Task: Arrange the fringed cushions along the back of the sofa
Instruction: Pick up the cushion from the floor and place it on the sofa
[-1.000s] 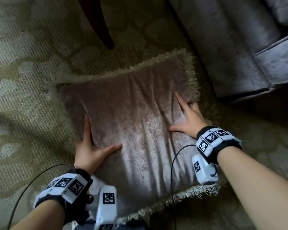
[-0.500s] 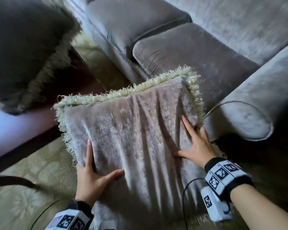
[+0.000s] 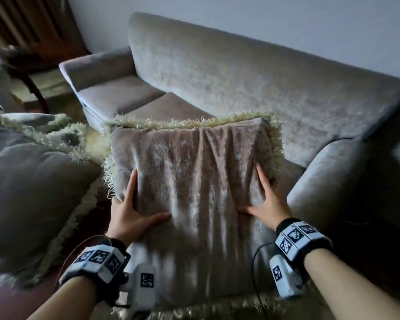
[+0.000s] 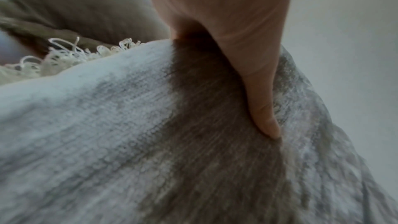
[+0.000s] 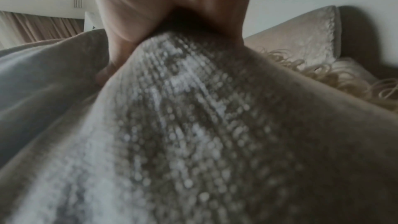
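I hold a taupe velvet cushion with cream fringe [image 3: 194, 181] upright in the air in front of the grey sofa [image 3: 240, 72]. My left hand [image 3: 131, 204] grips its left side, thumb spread across the front. My right hand [image 3: 263, 199] grips the right side the same way, just inside the fringe. In the left wrist view my thumb [image 4: 258, 91] presses into the cushion's fabric [image 4: 107, 134]. In the right wrist view the cushion [image 5: 193, 125] bunches up between thumb and fingers [image 5: 133, 14]. The fingers behind the cushion are hidden.
Two more fringed cushions lie at the left, a large one [image 3: 28, 181] and another behind it [image 3: 37, 121]. The sofa's right armrest [image 3: 328, 181] is beside my right hand. The seat cushions [image 3: 125, 95] are bare. A dark wooden chair [image 3: 32, 84] stands far left.
The cushion has come up off the patterned rug and now hangs upright before the sofa. My view has risen from the floor to the sofa's back. Both hands kept their grip.
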### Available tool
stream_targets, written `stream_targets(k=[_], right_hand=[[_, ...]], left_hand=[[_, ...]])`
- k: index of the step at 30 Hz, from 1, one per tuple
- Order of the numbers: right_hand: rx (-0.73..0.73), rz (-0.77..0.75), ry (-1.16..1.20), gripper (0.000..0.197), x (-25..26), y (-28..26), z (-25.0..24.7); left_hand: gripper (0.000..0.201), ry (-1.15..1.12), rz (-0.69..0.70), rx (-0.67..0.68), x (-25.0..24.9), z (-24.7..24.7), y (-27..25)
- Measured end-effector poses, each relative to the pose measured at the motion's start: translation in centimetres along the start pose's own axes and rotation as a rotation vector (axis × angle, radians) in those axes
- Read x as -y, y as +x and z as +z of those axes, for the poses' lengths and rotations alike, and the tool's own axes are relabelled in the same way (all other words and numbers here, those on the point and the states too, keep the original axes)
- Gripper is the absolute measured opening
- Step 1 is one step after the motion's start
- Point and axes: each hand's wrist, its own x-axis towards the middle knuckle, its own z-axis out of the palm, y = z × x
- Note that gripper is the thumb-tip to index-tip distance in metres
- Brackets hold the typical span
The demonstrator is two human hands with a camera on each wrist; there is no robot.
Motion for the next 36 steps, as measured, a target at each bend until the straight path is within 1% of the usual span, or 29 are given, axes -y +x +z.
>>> stream_targets(k=[2, 6, 8, 12, 15, 18, 20, 22, 26, 30, 33, 36], right_hand=[[-0.074, 0.005, 0.013, 0.12, 1.6, 2.9, -2.0], [-0.224, 0.013, 0.05, 0.115, 3.8, 8.2, -5.6], [-0.261, 0.014, 0.089, 0.112, 4.0, 11.0, -7.0], [-0.368, 0.009, 0.087, 0.123, 1.7, 17.3, -8.7], [-0.441, 0.058, 0.151, 0.12, -0.1, 21.6, -10.2], [-0.511, 0.087, 0.175, 0.118, -2.9, 26.5, -11.9], [-0.544, 0.094, 0.185, 0.119, -5.0, 29.9, -12.8], [-0.589, 0.146, 0.127, 0.121, -7.1, 33.1, -13.8], [-0.647, 0.25, 0.084, 0.121, -10.4, 38.2, -15.7], [-0.699, 0.323, 0.006, 0.118, -13.2, 41.6, -16.0], [-0.715, 0.373, -0.033, 0.118, -15.7, 43.0, -15.5], [-0.726, 0.394, -0.033, 0.119, -18.2, 44.3, -14.4]], left_hand=[[0.127, 0.005, 0.032, 0.012, -2.7, 0.0, 4.2], [0.128, 0.02, 0.155, 0.078, -7.5, 1.1, 13.1], [0.129, 0.043, 0.198, 0.114, -9.7, 2.0, 17.5], [0.13, 0.101, 0.305, 0.188, -13.9, 5.1, 25.9], [0.129, 0.094, 0.352, 0.237, -17.2, 8.9, 31.4], [0.128, 0.104, 0.422, 0.277, -19.7, 13.8, 36.7], [0.129, 0.107, 0.442, 0.292, -20.7, 17.5, 40.2], [0.13, 0.114, 0.444, 0.334, -21.9, 21.2, 43.6], [0.131, 0.13, 0.465, 0.429, -24.1, 27.9, 49.0], [0.133, 0.168, 0.485, 0.49, -24.7, 33.6, 52.9], [0.135, 0.2, 0.489, 0.535, -24.3, 37.4, 54.8], [0.141, 0.185, 0.468, 0.543, -22.2, 41.0, 56.1]])
